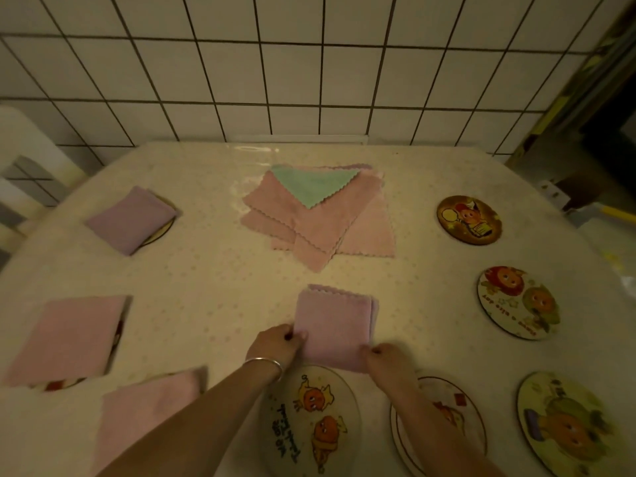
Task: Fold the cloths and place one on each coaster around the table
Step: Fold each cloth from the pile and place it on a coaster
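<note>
We pinch the folded lilac cloth [334, 327] by its near corners: our left hand [275, 344] on the left edge, our right hand [387, 356] on the right corner. The cloth lies flat between them, just beyond a cartoon coaster [309, 418]. Farther out sits the unfolded pink pile [320, 222] topped by a green cloth [311, 184]. Left of our grip, three folded cloths cover coasters; bare coasters lie right.
</note>
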